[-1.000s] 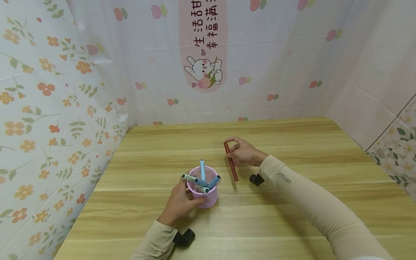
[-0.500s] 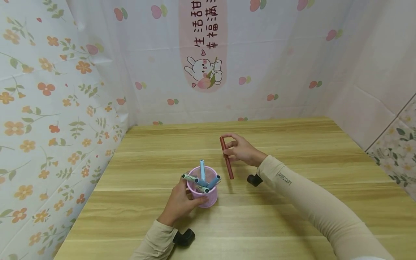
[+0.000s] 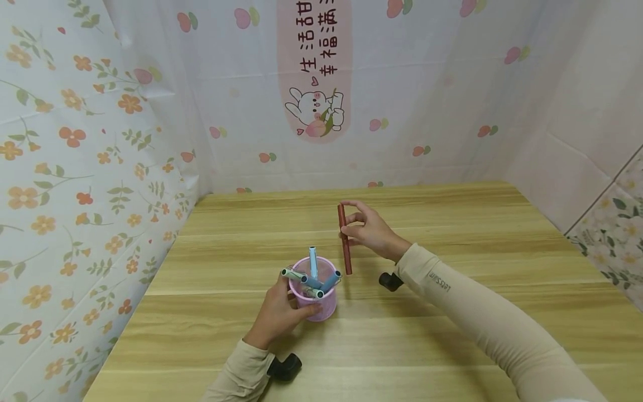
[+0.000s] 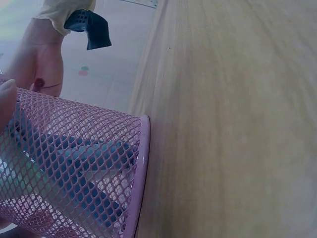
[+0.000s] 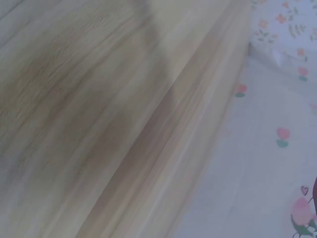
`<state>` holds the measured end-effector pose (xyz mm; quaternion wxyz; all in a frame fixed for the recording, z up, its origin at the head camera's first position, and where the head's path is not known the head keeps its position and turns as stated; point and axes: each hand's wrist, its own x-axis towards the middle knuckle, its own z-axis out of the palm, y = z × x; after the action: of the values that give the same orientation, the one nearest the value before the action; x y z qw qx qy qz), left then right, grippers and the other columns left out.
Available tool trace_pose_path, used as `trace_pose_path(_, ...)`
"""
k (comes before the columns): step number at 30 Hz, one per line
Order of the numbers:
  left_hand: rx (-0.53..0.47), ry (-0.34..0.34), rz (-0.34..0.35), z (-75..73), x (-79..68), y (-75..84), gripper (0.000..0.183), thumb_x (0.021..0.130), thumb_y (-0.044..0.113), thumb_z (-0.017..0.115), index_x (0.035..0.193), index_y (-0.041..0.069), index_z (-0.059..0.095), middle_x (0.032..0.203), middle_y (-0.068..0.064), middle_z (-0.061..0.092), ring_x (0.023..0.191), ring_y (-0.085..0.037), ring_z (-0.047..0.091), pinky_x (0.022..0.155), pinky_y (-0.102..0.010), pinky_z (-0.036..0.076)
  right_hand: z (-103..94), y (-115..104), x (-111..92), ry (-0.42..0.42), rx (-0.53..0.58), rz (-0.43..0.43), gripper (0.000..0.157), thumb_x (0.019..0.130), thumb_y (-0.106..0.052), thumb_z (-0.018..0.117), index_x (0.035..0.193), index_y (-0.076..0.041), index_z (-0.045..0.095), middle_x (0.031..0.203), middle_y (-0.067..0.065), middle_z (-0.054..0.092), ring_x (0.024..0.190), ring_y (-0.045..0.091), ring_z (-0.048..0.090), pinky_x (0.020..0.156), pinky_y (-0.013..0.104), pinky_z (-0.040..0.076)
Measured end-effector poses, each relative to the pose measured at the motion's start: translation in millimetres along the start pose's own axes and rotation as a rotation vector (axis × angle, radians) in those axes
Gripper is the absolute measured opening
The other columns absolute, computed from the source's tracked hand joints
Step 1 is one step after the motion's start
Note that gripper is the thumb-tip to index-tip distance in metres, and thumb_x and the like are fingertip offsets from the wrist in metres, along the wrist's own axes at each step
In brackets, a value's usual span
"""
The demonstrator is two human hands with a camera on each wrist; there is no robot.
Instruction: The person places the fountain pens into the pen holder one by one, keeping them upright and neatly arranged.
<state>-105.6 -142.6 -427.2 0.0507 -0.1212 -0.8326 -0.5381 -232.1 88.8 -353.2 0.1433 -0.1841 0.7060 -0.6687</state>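
Observation:
My left hand (image 3: 278, 312) grips a pink mesh pen holder (image 3: 326, 308) that stands upright on the table. Several light blue, darker blue and pale green pens (image 3: 313, 262) lean inside it, and their lower ends show through the mesh (image 4: 64, 163) in the left wrist view. Behind and to the right of the holder, my right hand (image 3: 374, 231) pinches a dark red pen (image 3: 346, 254). The pen stands nearly upright, apart from the holder, with a fingertip at its top end. In the right wrist view the hand is out of sight.
A wood-grain table (image 3: 427, 346) lies beneath both hands. Patterned cloth (image 3: 402, 100) hangs behind it, with floral cloth (image 3: 75, 195) at the left. Black wrist-worn pieces (image 3: 284, 368) jut from both sleeves.
My right hand has moved left and slightly away from me with the red pen, which now stands more upright. My left hand and the pen holder have stayed still.

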Motion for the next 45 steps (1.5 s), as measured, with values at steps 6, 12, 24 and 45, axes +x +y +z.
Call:
trace_pose_path(6, -0.006, 0.000, -0.002, 0.0, -0.2, 0.5, 0.080, 0.069, 0.010, 0.089, 0.133, -0.002, 0.043, 0.119, -0.020, 0.060, 0.109, -0.036, 0.061, 0.089, -0.043, 0.054, 8.6, -6.2, -4.1, 0.073, 0.038, -0.064, 0.062, 0.095, 0.006, 0.053, 0.149, -0.013, 0.030, 0.110, 0.022, 0.049, 0.086, 0.025, 0.066, 0.079, 0.044, 0.058)
trace_pose_path(12, -0.006, -0.002, -0.006, -0.2, -0.5, 1.1, 0.080, 0.069, 0.011, 0.089, 0.133, -0.002, 0.044, 0.120, -0.020, 0.060, 0.110, -0.036, 0.060, 0.090, -0.044, 0.054, 17.3, -9.0, -7.0, 0.142, 0.071, -0.132, 0.062, 0.095, 0.006, 0.054, 0.149, -0.011, 0.028, 0.113, 0.026, 0.048, 0.086, 0.025, 0.066, 0.077, 0.044, 0.059)
trace_pose_path(24, 0.005, -0.016, 0.009, -1.0, -0.4, 0.6, 0.083, 0.070, 0.013, 0.088, 0.136, -0.002, 0.040, 0.121, -0.019, 0.060, 0.110, -0.036, 0.060, 0.089, -0.045, 0.054, 29.7, -3.0, -16.0, 0.197, -0.037, -0.359, 0.063, 0.091, 0.012, 0.056, 0.146, -0.004, 0.030, 0.112, 0.028, 0.049, 0.085, 0.026, 0.063, 0.071, 0.039, 0.061)
trace_pose_path(45, 0.039, -0.009, 0.037, -0.1, -0.5, -3.4, 0.079, 0.069, 0.008, 0.088, 0.133, 0.001, 0.042, 0.118, -0.019, 0.061, 0.108, -0.037, 0.061, 0.088, -0.046, 0.055, 45.3, -17.2, -51.2, 0.208, -0.411, -0.526, 0.006, 0.088, 0.011, 0.060, 0.091, 0.011, 0.066, 0.101, 0.028, 0.065, 0.092, 0.037, 0.065, 0.071, 0.040, 0.060)
